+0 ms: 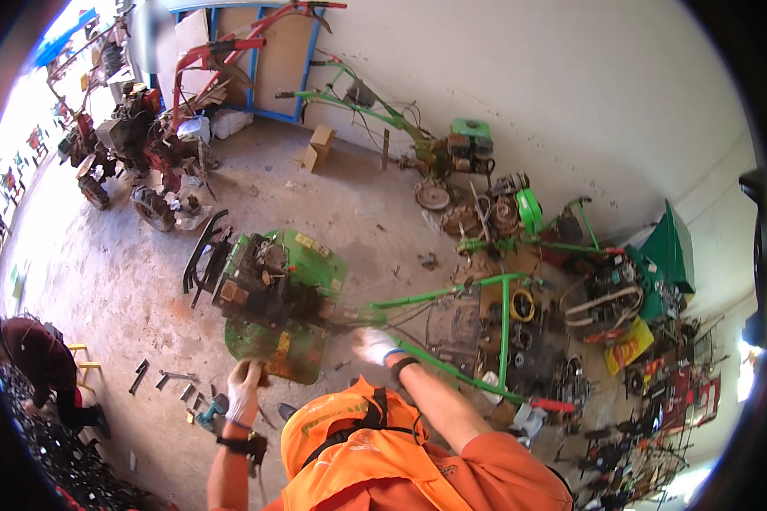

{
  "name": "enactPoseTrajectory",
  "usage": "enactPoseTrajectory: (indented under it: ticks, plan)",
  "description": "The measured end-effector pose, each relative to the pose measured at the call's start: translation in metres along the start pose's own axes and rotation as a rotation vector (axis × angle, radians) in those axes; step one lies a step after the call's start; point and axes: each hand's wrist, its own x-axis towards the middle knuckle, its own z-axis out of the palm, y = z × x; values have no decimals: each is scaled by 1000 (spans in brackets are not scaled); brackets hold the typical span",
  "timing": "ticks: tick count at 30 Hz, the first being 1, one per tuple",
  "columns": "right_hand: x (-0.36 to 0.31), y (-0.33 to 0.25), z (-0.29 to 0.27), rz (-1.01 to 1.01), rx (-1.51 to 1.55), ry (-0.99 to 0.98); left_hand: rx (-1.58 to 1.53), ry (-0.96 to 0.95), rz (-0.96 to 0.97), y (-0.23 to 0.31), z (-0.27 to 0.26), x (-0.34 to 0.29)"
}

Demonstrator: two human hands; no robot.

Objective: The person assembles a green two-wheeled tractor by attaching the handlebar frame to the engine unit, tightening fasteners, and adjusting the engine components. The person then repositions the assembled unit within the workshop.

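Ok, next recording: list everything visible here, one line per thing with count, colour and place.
Green tiller: one, green with a dark engine, centre floor, in front of the person.
Green handlebars: one set, green, running right from the tiller.
Red tiller: one, red and black, upper left.
Second green tiller: one, green, by the back wall.
Cardboard box: one, brown, floor near the wall.
Parts pile: many, mixed colours, right side.
Metal pieces: several, grey, floor at lower left.
Power tool: one, teal, floor by the left hand.
Another person: one, dark red top, left edge.
Left hand: white glove, on the tiller's lower guard.
Right hand: white glove, at the handlebar base.
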Motion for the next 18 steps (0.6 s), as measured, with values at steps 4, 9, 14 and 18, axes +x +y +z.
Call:
enactPoseTrajectory:
  ticks: [4,9,14,18]
  plan:
    - [-44,45,33,295,-11,68,-62,-176,53,25,32,34]
    - [-123,71,86,543,168,281,-108,-262,-40,20,44,59]
    - [-172,102,121,712,273,409,-157,-201,-236,-25,25,59]
    - [-169,135,120,811,258,431,-146,-101,-364,-53,1,47]
